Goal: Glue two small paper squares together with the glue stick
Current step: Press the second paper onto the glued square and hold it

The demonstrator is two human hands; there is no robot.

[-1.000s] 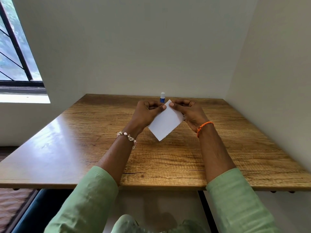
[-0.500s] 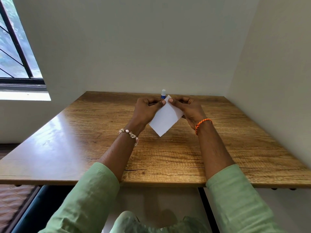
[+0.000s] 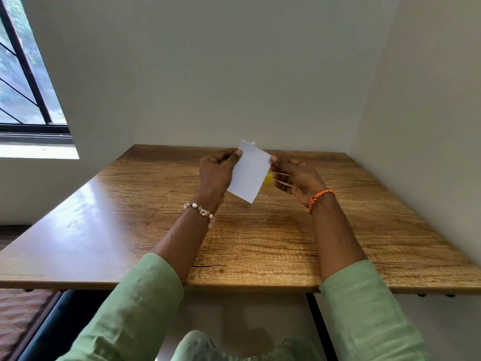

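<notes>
Filling a white-walled corner [image 3: 234, 74], wooden table [image 3: 260, 243]

Two hands up over the desk [image 3: 156, 204]: left hand [image 3: 216, 173], right hand [image 3: 299, 178]. One white paper [image 3: 248, 173] shows between them; whether a second sheet lies behind it, I cannot tell. One yellow object [image 3: 268, 178] peeks out behind the paper. Two bracelets: one beaded [image 3: 200, 211], one orange [image 3: 320, 199]. One window [image 3: 23, 82].
</notes>
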